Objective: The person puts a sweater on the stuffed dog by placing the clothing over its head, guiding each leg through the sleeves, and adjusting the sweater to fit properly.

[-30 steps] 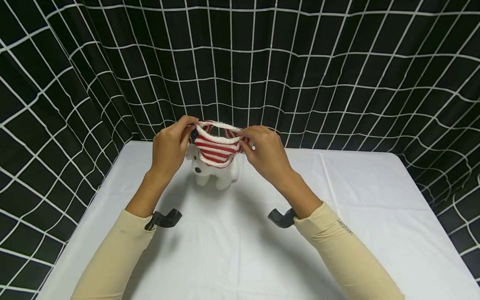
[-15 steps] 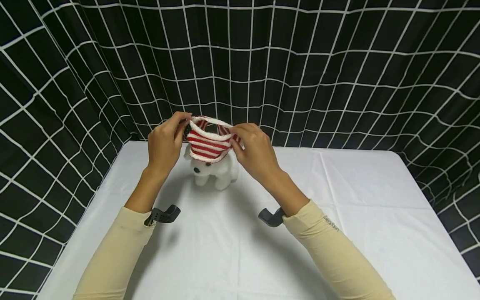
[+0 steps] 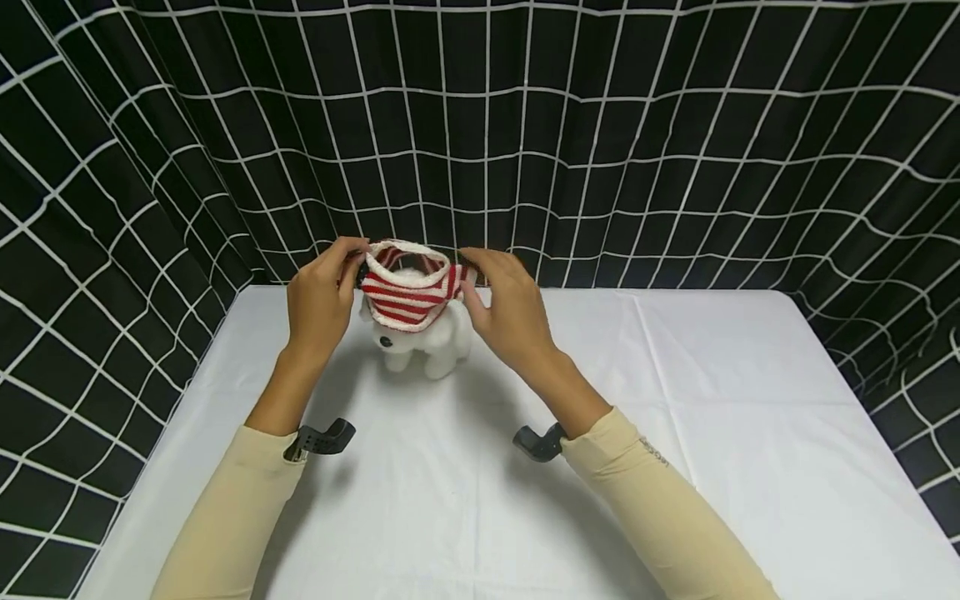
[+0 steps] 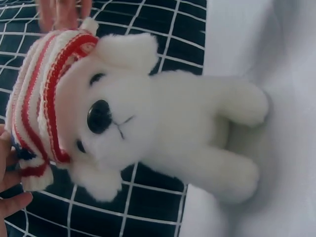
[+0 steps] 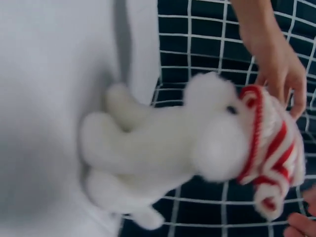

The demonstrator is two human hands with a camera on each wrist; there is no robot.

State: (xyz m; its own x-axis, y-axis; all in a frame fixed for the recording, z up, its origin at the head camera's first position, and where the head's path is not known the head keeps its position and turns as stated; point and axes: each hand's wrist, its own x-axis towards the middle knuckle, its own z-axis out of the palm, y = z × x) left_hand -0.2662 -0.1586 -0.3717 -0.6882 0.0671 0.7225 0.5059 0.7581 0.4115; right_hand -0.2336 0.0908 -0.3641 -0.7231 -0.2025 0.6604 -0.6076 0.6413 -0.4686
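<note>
A small red-and-white striped knit doll sweater (image 3: 405,298) sits over the top of a white plush dog's head, its white-edged opening facing up. The plush dog (image 4: 192,118) stands on its legs, with its black nose and eyes showing below the knit. At the sweater's left edge, my left hand (image 3: 321,296) pinches the fabric near a short sleeve (image 4: 37,178). My right hand (image 3: 512,310) is beside the opposite sleeve (image 5: 269,200), thumb and fingers spread apart and, in the right wrist view, a little off the knit.
A white cloth covers the table (image 3: 600,500) under the dog. Behind and at both sides hangs a black curtain (image 3: 525,125) with a white grid. A dark wrist mount (image 3: 324,437) juts inward from the left wrist, and another from the right.
The sweater has come lower onto the dog's head and its stretched opening has grown rounder. My right fingers have loosened from its edge and spread. Both hands appear slightly further left.
</note>
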